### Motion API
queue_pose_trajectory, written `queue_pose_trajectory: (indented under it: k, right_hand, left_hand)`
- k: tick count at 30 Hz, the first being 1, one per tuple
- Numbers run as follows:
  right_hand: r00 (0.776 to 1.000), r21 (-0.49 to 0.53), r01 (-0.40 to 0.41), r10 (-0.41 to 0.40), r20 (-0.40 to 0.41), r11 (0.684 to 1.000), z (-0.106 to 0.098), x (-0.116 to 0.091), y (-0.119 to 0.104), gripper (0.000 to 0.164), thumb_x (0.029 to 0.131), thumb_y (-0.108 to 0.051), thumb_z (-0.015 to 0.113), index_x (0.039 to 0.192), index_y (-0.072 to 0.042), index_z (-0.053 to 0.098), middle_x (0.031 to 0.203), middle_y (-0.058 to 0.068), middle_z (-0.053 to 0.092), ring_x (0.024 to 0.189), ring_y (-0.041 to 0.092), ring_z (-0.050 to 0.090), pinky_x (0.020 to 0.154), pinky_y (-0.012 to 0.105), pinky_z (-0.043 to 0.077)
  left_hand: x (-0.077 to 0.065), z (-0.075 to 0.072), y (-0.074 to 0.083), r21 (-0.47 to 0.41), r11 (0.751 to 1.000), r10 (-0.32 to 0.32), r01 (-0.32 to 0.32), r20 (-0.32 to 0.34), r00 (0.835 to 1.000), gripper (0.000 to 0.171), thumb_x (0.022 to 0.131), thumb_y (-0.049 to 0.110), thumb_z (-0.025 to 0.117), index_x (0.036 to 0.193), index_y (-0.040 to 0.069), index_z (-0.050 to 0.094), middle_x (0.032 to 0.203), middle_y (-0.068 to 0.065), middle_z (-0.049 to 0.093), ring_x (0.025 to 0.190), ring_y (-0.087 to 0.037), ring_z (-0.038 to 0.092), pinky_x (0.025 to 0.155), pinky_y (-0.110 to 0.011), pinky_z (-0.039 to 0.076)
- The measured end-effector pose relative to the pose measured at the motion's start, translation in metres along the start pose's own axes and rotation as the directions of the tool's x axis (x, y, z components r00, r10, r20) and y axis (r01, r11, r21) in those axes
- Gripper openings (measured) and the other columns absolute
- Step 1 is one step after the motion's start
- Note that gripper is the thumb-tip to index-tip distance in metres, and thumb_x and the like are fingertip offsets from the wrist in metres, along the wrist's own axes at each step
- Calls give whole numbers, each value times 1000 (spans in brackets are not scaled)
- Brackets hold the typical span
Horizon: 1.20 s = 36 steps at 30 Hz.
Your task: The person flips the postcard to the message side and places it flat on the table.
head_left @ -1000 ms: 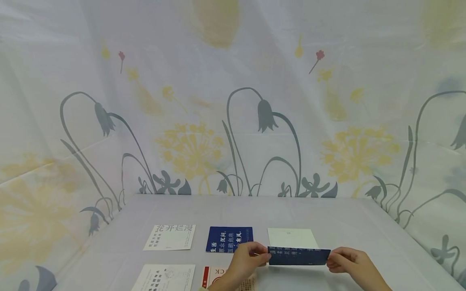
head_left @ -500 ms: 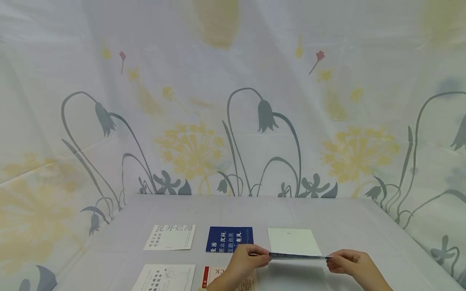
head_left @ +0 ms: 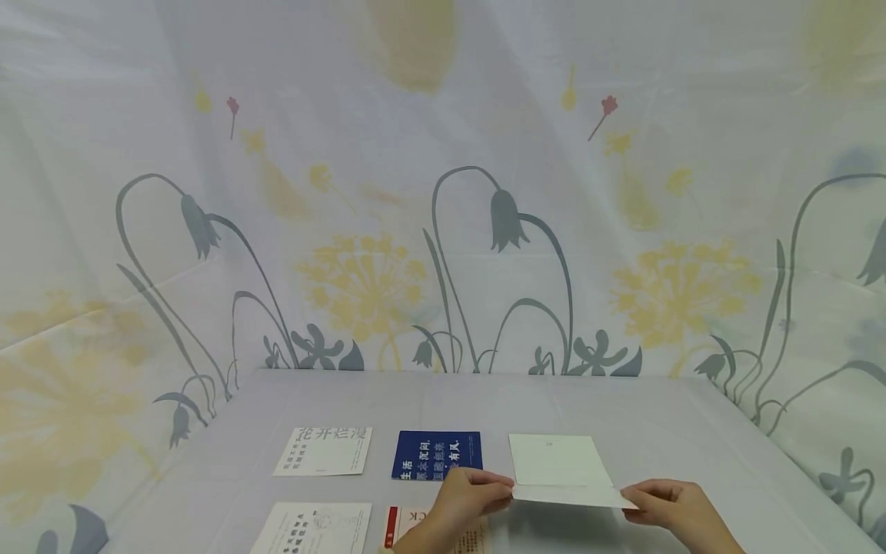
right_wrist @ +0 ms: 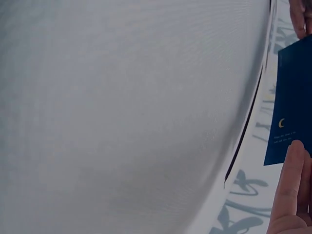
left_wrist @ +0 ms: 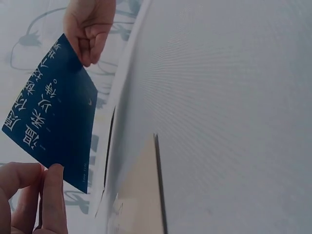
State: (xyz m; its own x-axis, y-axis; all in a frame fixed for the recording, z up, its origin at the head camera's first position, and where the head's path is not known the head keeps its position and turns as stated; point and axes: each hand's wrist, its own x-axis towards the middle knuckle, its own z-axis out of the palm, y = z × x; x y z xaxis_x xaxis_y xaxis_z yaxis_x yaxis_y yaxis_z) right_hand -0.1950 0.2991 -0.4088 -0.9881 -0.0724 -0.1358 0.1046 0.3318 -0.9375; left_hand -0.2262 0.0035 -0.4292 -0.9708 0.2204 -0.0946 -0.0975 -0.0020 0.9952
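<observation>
Between both hands, a postcard (head_left: 571,496) is held above the table, its white side showing in the head view. Its dark blue face (left_wrist: 63,117) with white characters appears in the left wrist view, and a small yellow moon marks that same blue face (right_wrist: 294,97) in the right wrist view. My left hand (head_left: 465,504) pinches the left end between thumb and fingers. At the opposite end, my right hand (head_left: 674,509) pinches the card's edge. Just behind it, a pale card (head_left: 557,458) lies flat, its near edge partly covered.
Several cards lie left of the held one: a white card (head_left: 325,452), a navy card (head_left: 438,452), another white card (head_left: 314,531) and a cream card with a red strip (head_left: 391,523), partly under my left arm. A flower-printed curtain (head_left: 443,254) surrounds the grey-white table (head_left: 332,400).
The held postcard has tilted from showing its blue face, through edge-on, to showing its white side in the head view. Both hands have stayed almost in place.
</observation>
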Motion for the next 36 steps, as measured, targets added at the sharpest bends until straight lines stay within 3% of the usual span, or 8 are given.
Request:
queue_pose_trajectory:
  k: [11,18,22,29,36]
  right_hand:
    - [998,3,-18,18,-57,1000,4,-2,-2,40,85,-24,69,102,11,65,91,12,68,80,24,66,72,39,54]
    - [999,47,32,-32,-13,998,2,-2,2,38,86,-16,66,108,14,60,87,8,67,78,23,65,70,37,55]
    - [998,18,66,-66,4,998,3,-2,4,48,85,-13,67,117,19,50,83,7,65,75,22,64,67,36,56]
    - [999,-54,-50,49,-22,997,10,3,6,42,82,-7,66,116,14,52,79,4,57,69,21,58,63,36,55]
    - [992,-55,8,-1,130,998,5,3,11,49,81,1,63,120,20,40,79,6,54,67,22,58,63,35,54]
  left_hand:
    - [-2,3,1,37,999,-30,31,-29,999,14,75,-3,72,89,0,71,84,-4,67,76,-14,65,70,-27,55]
    - [-1,5,1,10,999,-43,44,-45,998,29,75,-6,72,102,-2,65,79,-3,65,74,-14,64,69,-31,56]
    - [-2,4,1,80,995,-57,60,-37,998,32,73,-5,74,104,-1,64,77,-3,65,73,-14,64,68,-30,55]
    - [-5,6,1,179,983,-49,45,19,999,27,73,-7,72,98,1,63,75,-4,61,64,-13,62,60,-26,55]
    - [-10,9,3,261,965,-61,39,77,995,28,73,-7,73,94,3,58,73,-6,59,54,-12,60,53,-24,54]
